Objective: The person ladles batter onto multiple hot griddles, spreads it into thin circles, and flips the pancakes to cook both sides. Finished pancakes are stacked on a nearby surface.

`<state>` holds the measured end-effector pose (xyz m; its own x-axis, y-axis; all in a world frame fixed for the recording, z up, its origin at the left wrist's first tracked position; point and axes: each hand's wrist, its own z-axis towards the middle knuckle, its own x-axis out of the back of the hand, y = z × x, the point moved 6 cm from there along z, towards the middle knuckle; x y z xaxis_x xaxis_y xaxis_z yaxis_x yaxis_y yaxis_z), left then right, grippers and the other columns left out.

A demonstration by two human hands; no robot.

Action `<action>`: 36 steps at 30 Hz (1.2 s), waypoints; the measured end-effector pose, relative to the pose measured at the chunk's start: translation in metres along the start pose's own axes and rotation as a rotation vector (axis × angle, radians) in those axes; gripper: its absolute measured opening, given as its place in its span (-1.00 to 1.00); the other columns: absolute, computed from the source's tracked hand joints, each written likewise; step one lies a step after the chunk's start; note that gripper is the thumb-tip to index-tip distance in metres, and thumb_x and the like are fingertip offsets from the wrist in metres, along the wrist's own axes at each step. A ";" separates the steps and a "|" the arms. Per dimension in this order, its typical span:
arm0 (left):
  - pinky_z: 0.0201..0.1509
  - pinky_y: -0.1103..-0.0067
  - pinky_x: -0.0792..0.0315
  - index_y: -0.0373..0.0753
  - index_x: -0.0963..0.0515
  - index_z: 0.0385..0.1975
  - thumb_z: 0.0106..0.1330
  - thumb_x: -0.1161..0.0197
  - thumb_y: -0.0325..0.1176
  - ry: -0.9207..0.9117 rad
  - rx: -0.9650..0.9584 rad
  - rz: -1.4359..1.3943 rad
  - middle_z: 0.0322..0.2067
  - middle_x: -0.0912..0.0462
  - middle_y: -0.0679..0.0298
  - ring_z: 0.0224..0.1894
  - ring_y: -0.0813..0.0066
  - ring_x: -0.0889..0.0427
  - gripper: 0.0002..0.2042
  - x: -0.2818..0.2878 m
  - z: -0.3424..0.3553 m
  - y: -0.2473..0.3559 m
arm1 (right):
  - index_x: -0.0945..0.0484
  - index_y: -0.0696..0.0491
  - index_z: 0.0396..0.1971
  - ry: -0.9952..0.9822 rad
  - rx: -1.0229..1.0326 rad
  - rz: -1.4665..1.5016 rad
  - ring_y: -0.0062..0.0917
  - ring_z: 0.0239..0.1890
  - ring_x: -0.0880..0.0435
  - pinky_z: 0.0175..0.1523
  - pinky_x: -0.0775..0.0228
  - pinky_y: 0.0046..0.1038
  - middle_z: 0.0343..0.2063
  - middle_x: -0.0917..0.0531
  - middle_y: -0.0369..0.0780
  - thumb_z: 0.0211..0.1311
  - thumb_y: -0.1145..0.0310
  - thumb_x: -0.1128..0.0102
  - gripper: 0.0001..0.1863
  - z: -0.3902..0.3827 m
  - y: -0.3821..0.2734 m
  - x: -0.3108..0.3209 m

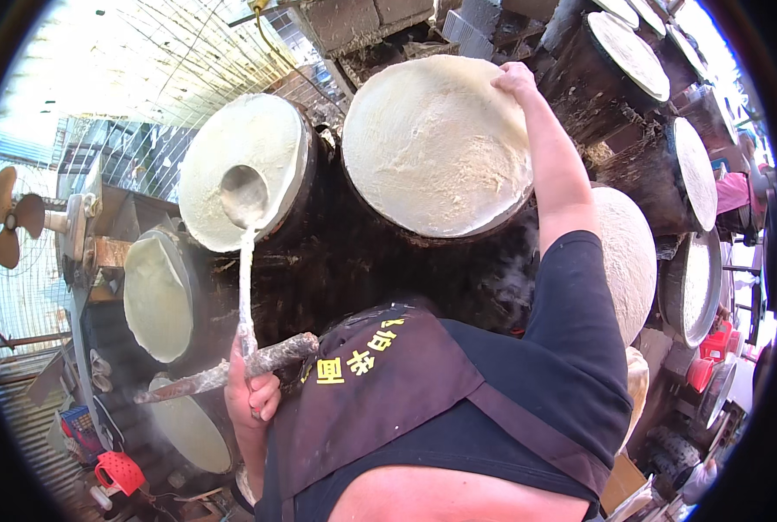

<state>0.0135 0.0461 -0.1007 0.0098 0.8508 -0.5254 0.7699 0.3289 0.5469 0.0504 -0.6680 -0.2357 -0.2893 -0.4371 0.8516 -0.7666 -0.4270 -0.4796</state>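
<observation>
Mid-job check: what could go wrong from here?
The bare right hand is at the edge of the large round pan; with steam or smoke nearby, a burn is possible if the pan is hot.

The left hand holds both the ladle and a crusted stick, so either might slip; the ladle could then mar the pale layer under it.

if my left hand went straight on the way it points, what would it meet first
Most likely the left hand would meet the near edge of the pale-topped drum behind the ladle it holds, though depth is unclear.
</observation>
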 end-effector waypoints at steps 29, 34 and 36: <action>-0.89 0.73 -0.19 -0.04 0.09 0.40 0.42 0.02 -0.27 -0.502 0.145 0.511 -0.67 -0.26 0.37 -0.83 0.74 -0.14 -0.40 0.088 -0.122 -0.002 | -0.60 0.12 -0.20 0.389 -0.014 0.832 -0.59 -0.31 -0.66 -0.20 -0.55 -0.54 -0.33 -0.67 -0.27 0.18 0.38 -0.27 -0.79 -0.549 0.169 0.204; -0.88 0.73 -0.19 -0.02 0.02 0.38 0.45 0.04 -0.25 -0.485 0.403 0.434 -0.65 -0.26 0.36 -0.80 0.74 -0.15 -0.46 0.118 -0.120 -0.027 | -0.62 0.14 -0.23 0.679 -0.451 0.572 -0.60 -0.22 -0.63 -0.03 -0.44 -0.53 -0.29 -0.68 -0.24 0.13 0.43 -0.26 -0.80 -0.726 0.353 0.233; -0.91 0.74 -0.15 0.17 0.03 0.38 0.49 0.10 -0.15 -0.532 0.471 0.450 -0.66 -0.17 0.43 -0.78 0.76 -0.13 -0.50 0.136 -0.110 -0.032 | -0.63 0.12 -0.21 0.768 -0.530 0.124 -0.53 -0.22 -0.63 -0.04 -0.43 -0.46 -0.31 -0.69 -0.21 0.11 0.35 -0.25 -0.74 -0.807 0.420 0.280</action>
<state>-0.0795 0.1964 -0.1180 0.5885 0.5146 -0.6236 0.8051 -0.3018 0.5107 -0.8149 -0.3314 -0.0278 -0.5404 0.2668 0.7980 -0.8112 0.0865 -0.5783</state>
